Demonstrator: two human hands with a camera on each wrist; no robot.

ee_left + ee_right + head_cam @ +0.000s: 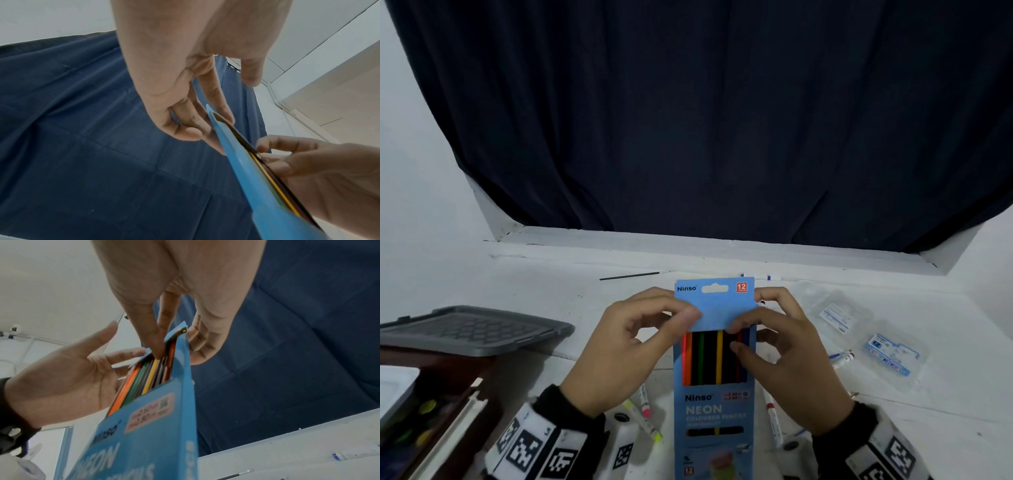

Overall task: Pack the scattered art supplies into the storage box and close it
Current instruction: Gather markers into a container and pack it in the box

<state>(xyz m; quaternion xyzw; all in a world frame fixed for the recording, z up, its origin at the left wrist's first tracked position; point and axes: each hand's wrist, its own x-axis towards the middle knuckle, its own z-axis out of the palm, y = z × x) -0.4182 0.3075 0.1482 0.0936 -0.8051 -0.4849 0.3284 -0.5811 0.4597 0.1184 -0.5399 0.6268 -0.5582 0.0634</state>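
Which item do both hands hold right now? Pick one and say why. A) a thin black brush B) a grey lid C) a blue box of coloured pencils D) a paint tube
C: the left hand and right hand both grip the blue box of coloured pencils, upright between them.

Pencil box [714, 407]: matt blue card. Curtain [722, 120]: dark cloth. Lid [472, 330]: grey textured plastic.

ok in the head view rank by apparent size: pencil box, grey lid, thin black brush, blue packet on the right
1. grey lid and pencil box: alike; the box is held nearer the camera, so unsure.
2. blue packet.
3. thin black brush.
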